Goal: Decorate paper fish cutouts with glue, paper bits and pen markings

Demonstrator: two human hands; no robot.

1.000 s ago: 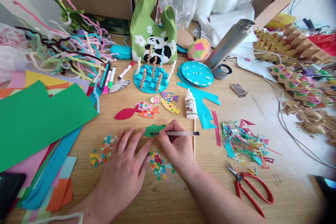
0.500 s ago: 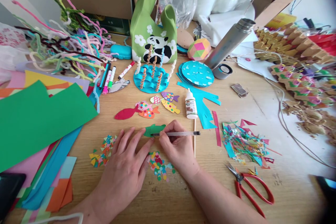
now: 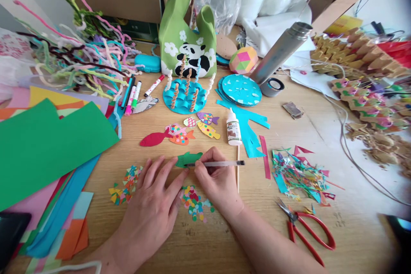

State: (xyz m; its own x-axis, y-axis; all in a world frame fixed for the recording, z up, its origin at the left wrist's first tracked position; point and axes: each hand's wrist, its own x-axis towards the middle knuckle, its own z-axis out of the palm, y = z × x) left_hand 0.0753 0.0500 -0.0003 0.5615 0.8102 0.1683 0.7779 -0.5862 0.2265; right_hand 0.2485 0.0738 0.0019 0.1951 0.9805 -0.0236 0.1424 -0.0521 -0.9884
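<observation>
A green paper fish [image 3: 190, 158] lies flat on the table between my hands. My right hand [image 3: 216, 180] grips a pen [image 3: 224, 163] with a clear barrel, and its tip rests on the fish. Fingers spread, my left hand [image 3: 154, 201] lies flat, with its fingertips at the fish's left end. Beyond the green fish are a red paper fish [image 3: 152, 138] and several decorated paper fish, among them a yellow one [image 3: 208, 129]. Small paper dots [image 3: 195, 205] lie between my wrists, and paper triangles [image 3: 123, 188] sit left of my left hand.
A white glue bottle [image 3: 233, 130] stands beyond my right hand, by a thin stick [image 3: 238, 175]. Red-handled scissors [image 3: 305, 227] and paper scraps [image 3: 302, 173] lie at right. Coloured paper sheets [image 3: 48, 150] cover the left. A steel flask [image 3: 282, 51] stands behind the blue discs [image 3: 242, 90].
</observation>
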